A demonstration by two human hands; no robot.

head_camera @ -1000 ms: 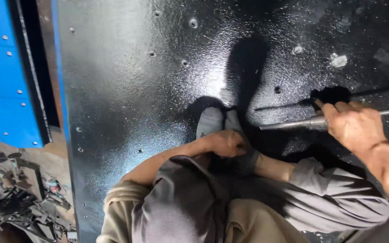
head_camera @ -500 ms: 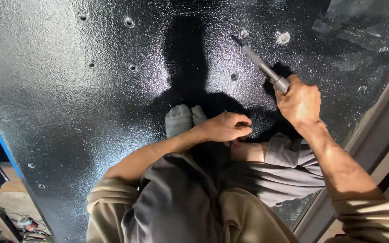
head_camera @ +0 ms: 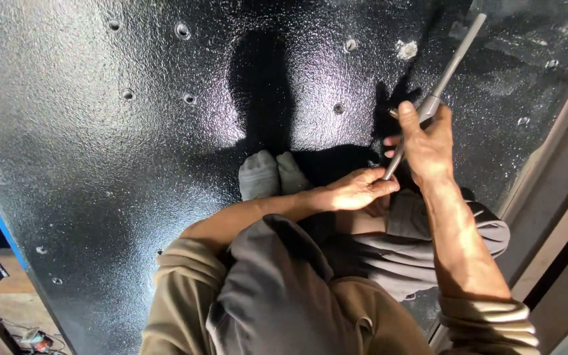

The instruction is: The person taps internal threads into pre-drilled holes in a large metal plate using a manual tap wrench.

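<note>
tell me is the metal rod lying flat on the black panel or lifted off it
Lifted: the right hand grips the metal rod slanted above the black panel.

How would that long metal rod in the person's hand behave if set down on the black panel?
The metal rod looks straight and rigid, so probably stiff and fairly heavy for its slimness. Being round, it would likely roll on the black panel. The right hand grips it; the left hand touches its lower end.
</note>
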